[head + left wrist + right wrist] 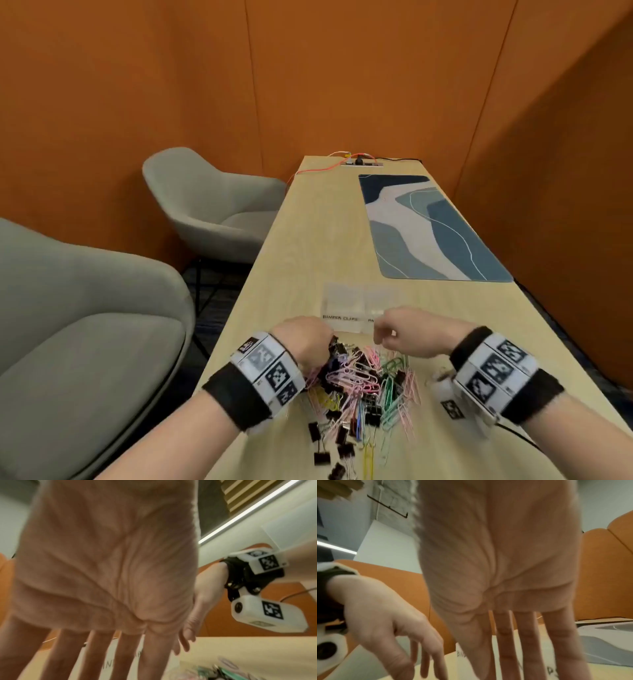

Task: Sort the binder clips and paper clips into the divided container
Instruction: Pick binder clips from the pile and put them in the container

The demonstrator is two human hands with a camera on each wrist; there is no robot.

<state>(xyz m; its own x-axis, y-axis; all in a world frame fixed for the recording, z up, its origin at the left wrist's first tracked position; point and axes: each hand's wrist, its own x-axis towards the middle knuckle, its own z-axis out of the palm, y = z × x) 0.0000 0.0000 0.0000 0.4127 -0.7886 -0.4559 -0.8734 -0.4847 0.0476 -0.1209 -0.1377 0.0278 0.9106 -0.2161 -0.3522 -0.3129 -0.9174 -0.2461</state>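
Observation:
A mixed pile of black binder clips and coloured paper clips [363, 383] lies on the wooden table in the head view. Just beyond it stands the clear divided container [359, 305], with "BINDER CLIPS" on its left label. My left hand [308, 337] hovers over the pile's far-left edge, above some black binder clips. My right hand [394, 332] hangs over the pile's far side, in front of the container. The wrist views show the left hand [106, 574] and the right hand [505, 574] with fingers pointing down and holding nothing. The pile [214, 672] is a blur.
A blue patterned desk mat [431, 226] lies further back on the right. A power strip with cables [359, 162] sits at the table's far end. Two grey armchairs [85, 325] [209, 202] stand left of the table. Orange walls enclose the space.

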